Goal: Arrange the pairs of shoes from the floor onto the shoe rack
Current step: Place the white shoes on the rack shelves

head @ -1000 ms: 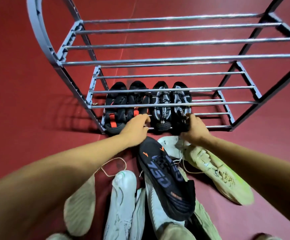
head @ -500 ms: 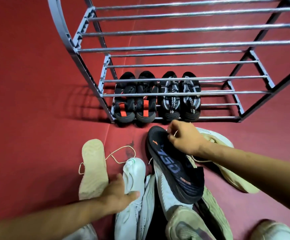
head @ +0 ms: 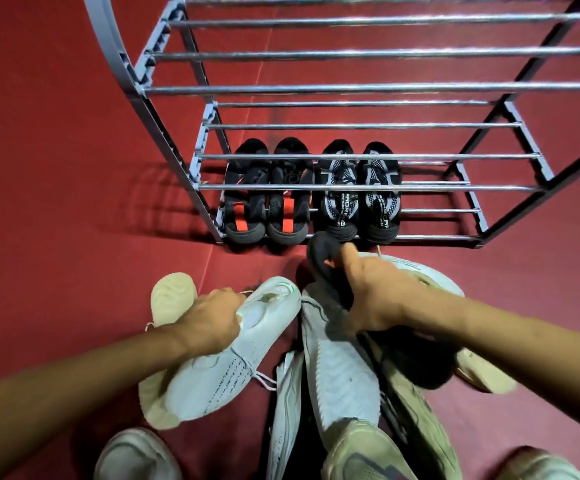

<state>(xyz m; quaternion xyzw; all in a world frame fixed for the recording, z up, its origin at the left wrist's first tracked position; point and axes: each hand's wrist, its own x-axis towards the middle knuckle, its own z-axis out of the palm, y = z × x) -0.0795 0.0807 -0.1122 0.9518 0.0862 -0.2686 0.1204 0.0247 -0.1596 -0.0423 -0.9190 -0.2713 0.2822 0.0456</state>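
A metal shoe rack (head: 350,88) stands on the red floor. On its lowest shelf sit a black pair with orange straps (head: 267,202) at the left and a black-and-white patterned pair (head: 361,195) beside it. My left hand (head: 208,323) grips a white knit sneaker (head: 233,362) lifted over the floor pile. My right hand (head: 378,296) holds a black sneaker (head: 326,261) by its upper edge, its toe just in front of the rack's bottom bar. Several pale sneakers (head: 344,368) lie heaped on the floor beneath my arms.
The upper shelves of the rack hold nothing. A cream shoe (head: 172,296) lies sole-up behind my left hand. More pale shoes (head: 430,271) lie under my right hand and along the bottom edge. Bare red floor (head: 73,202) spreads left of the rack.
My left hand has closed on the white knit sneaker and raised it. My right hand has shifted its hold on the black sneaker and tipped it on edge. The view has moved closer.
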